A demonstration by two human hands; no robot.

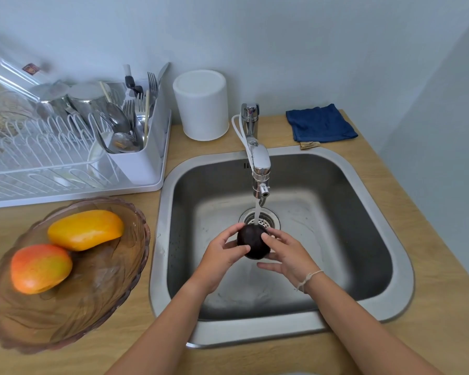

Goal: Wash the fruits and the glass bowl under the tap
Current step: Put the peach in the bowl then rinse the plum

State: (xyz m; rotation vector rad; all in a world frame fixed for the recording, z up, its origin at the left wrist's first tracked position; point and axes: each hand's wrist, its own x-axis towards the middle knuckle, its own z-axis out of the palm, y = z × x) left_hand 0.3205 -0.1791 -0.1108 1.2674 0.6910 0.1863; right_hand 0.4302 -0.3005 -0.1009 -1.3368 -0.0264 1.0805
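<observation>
Both my hands cup dark round fruit (253,241) under tap stream (256,212): left hand (222,257) curled round it, right hand (287,255) likewise. Orange mango (86,230) in glass bowl (73,315) at nine o'clock; left hand nearer.

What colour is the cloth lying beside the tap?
Dark blue. The folded cloth lies on the wooden counter, seen clearly in the head view.

Both my forearms are reaching forward and converging, bare to the elbow. My left hand (222,253) is curling thumb and fingers round the near-left side of the dark fruit (253,243). My right hand (289,255) is cupping its right side, fingers spread, a thin string band circling that wrist.
</observation>
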